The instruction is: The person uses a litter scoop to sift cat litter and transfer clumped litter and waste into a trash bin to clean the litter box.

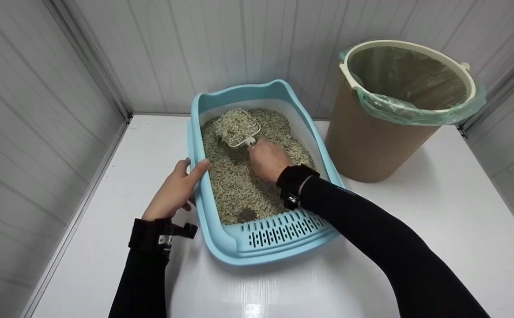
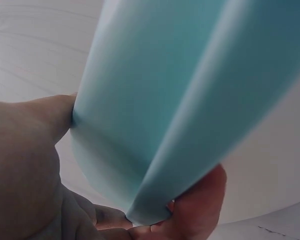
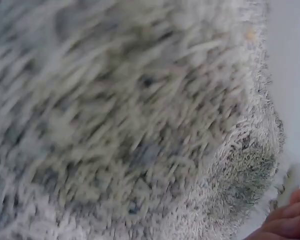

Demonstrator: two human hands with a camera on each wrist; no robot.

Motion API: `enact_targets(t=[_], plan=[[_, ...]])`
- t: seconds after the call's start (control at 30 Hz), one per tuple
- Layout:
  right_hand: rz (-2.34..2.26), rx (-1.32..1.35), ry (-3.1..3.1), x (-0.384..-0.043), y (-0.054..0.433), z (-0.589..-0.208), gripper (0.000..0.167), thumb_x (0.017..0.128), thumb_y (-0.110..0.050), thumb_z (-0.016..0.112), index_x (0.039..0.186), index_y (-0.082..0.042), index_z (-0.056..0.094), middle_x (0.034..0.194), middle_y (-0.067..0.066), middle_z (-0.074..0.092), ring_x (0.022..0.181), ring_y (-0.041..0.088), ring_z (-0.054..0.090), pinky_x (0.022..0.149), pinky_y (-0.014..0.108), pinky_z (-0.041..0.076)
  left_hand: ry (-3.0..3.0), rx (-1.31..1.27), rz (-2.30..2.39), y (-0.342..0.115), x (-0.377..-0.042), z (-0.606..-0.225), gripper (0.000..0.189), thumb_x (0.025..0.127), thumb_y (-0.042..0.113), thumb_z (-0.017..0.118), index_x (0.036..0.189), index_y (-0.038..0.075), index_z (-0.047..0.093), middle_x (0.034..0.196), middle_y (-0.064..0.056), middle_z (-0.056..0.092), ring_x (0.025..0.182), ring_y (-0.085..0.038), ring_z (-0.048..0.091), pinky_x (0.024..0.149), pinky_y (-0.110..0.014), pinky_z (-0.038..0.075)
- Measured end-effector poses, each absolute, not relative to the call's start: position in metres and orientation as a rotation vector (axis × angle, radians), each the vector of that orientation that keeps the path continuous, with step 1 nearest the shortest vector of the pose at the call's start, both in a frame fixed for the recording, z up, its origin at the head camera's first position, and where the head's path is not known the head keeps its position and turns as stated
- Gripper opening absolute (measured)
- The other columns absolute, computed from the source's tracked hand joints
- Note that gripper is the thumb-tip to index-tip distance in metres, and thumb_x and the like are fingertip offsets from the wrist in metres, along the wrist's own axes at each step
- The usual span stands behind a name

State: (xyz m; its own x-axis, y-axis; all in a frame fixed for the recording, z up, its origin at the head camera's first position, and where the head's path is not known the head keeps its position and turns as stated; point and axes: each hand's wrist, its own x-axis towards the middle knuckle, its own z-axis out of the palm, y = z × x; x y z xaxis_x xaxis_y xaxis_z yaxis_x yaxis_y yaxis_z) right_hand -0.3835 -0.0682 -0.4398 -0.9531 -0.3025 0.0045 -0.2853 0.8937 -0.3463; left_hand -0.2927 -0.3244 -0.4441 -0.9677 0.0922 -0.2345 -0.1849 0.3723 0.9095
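A light-blue litter box [image 1: 215,221] holds a bed of pellet litter [image 1: 235,185]. My right hand [image 1: 269,159] grips the handle of a white litter scoop [image 1: 250,141] over the litter, and the scoop's head is heaped with pellets. My left hand [image 1: 175,190] holds the box's left rim, its thumb on top; in the left wrist view the fingers [image 2: 202,205] curl under the blue rim [image 2: 155,150]. A dark round clump [image 1: 247,215] lies in the litter near the slotted front ledge. In the right wrist view the litter [image 3: 140,125] is blurred, with a few fingertips [image 3: 290,220] at the lower right.
A brown bin [image 1: 372,145] with a cream rim and a green plastic liner [image 1: 398,110] stands to the right of the box. Both are on a white table [image 1: 442,212]. Grey panel walls [image 1: 177,48] rise at the back and on both sides.
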Motion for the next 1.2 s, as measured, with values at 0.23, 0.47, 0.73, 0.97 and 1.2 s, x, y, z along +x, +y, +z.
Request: enact_targets(t=[0.23,0.47,0.73,0.97,1.2], plan=[[-0.646,-0.417,2.959,-0.386,-0.057,-0.430,0.041,0.123,-0.032,0.042,0.124,0.004,0.062,0.090,0.008,0.055,0.076,0.026,0.055,0.073,0.047,0.055,2.382,-0.083,1.620,-0.321,-0.293,-0.443,0.124,0.099,0.088,0.055,0.179,0.006,0.007,0.125,-0.027,0.063,0.073,-0.034,0.073,0.060,-0.039,0.053],[-0.651,-0.484,2.921,-0.384,-0.049,-0.418,0.038,0.122,-0.032,0.044,0.120,0.002,0.063,0.094,0.008,0.055,0.079,0.025,0.054,0.077,0.045,0.055,2.375,-0.083,1.628,-0.321,-0.293,-0.444,0.124,0.099,0.088,0.055,0.179,0.006,0.006,0.126,-0.028,0.063,0.072,-0.034,0.071,0.060,-0.038,0.052],[-0.676,-0.466,2.883,-0.375,-0.046,-0.407,0.040,0.122,-0.035,0.045,0.123,0.001,0.062,0.090,0.005,0.053,0.074,0.021,0.052,0.067,0.038,0.049,2.379,-0.083,1.636,-0.323,-0.291,-0.444,0.123,0.100,0.086,0.056,0.179,0.007,0.006,0.126,-0.028,0.063,0.073,-0.034,0.072,0.061,-0.040,0.053],[-0.642,-0.486,2.899,-0.366,-0.039,-0.403,0.049,0.121,-0.038,0.047,0.140,0.006,0.057,0.105,0.017,0.066,0.089,0.031,0.065,0.084,0.048,0.060,2.395,-0.094,1.601,-0.324,-0.291,-0.441,0.122,0.101,0.086,0.054,0.179,0.005,0.006,0.133,-0.029,0.059,0.079,-0.035,0.072,0.064,-0.042,0.055],[-0.670,-0.476,2.871,-0.359,-0.034,-0.397,0.041,0.121,-0.037,0.048,0.128,0.001,0.061,0.096,0.009,0.060,0.080,0.025,0.060,0.073,0.043,0.057,2.392,-0.093,1.602,-0.324,-0.293,-0.441,0.124,0.099,0.088,0.054,0.179,0.006,0.007,0.132,-0.028,0.060,0.082,-0.035,0.071,0.065,-0.042,0.053]])
